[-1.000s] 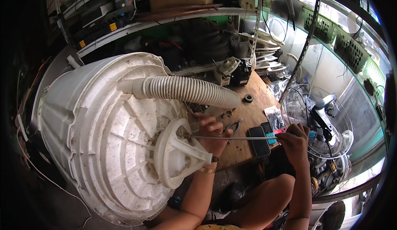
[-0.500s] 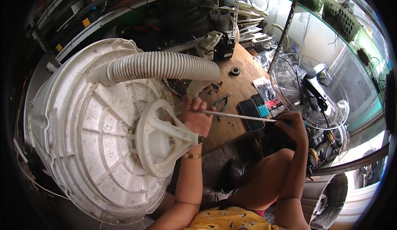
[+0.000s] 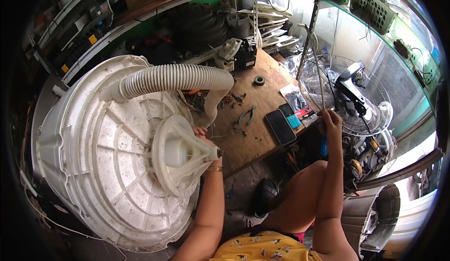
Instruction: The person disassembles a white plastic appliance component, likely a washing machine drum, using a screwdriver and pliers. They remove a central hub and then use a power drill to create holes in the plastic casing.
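1. Washing-machine tub (image 3: 112, 141): dirt-speckled white plastic, lying on its side at left; concentric rings and radial ribs divide its round base.
2. Corrugated hose (image 3: 178, 76): off-white, closely ridged, arching from the base and bending down towards the surface.
3. Three-legged bracket (image 3: 174, 158): pale, smooth plastic; a ring whose legs converge on a dark-centred boss, in front of the base.
4. Left hand (image 3: 204, 139): partly hidden behind the bracket, fingers bent; its opening and any hold cannot be told.
5. Right hand (image 3: 332, 121): closed around a screwdriver (image 3: 324, 147), blue-handled below, its long, slender metal shaft pointing up, well apart from the tub.
6. Surface (image 3: 243, 153): worn brown wood bearing green-handled pliers (image 3: 246, 114), a dark tape roll (image 3: 259, 80), a black smartphone (image 3: 281, 127) and a turquoise keypad phone (image 3: 293, 121).
7. Room: metal shelving (image 3: 126, 25) behind; a wire-caged fan (image 3: 351, 90) and perforated green baskets (image 3: 372, 11) at right.
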Demonstrator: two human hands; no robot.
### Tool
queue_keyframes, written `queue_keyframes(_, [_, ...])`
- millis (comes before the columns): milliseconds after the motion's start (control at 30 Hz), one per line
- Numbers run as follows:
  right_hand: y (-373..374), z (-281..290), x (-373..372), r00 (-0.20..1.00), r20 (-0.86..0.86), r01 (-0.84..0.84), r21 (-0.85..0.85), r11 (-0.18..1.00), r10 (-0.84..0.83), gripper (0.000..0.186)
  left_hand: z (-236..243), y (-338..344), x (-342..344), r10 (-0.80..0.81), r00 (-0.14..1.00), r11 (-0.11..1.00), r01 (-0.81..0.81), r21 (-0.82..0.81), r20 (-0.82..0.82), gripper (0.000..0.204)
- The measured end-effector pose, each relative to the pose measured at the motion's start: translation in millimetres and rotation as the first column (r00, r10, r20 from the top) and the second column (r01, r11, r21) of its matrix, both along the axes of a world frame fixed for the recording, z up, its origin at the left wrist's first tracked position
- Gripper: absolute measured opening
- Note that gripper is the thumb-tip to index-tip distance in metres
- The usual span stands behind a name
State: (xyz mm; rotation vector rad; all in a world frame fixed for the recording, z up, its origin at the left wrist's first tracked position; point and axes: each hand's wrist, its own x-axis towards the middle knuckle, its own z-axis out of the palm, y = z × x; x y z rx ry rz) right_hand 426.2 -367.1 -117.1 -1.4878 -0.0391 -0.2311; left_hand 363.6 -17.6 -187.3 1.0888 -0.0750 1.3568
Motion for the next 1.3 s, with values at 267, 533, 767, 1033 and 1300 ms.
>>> queue_keyframes(267, [16.9,7.8,-3.1,0.988,0.008,-0.149,-0.139,0.979,0.152,0.025,-58.6,-58.3,14.4,0.662,0.508,0.456,0.311,0.834,-0.551,0.048])
queue_keyframes(533, [14.2,9.7,-1.0,0.993,0.019,-0.114,-0.163,0.98,0.118,0.025,-79.1,-35.1,56.1,0.705,0.371,0.33,0.582,0.743,-0.604,0.019])
queue_keyframes(767, [17.8,10.8,-0.5,0.988,0.022,-0.149,-0.075,0.986,0.151,0.022,-94.0,2.4,87.2,0.695,0.196,0.48,0.591,0.648,-0.692,0.018])
queue_keyframes(1033, [15.0,12.3,-2.4,0.986,0.013,-0.165,-0.108,0.98,0.168,0.022,-83.9,0.1,86.8,0.6,0.322,0.452,0.618,0.643,-0.733,0.02])
queue_keyframes(1300, [10.1,11.9,-1.5,0.99,-0.007,-0.137,-0.169,0.976,0.137,0.022,-80.5,15.3,125.8,0.516,0.142,0.485,0.764,0.425,-0.844,0.034])
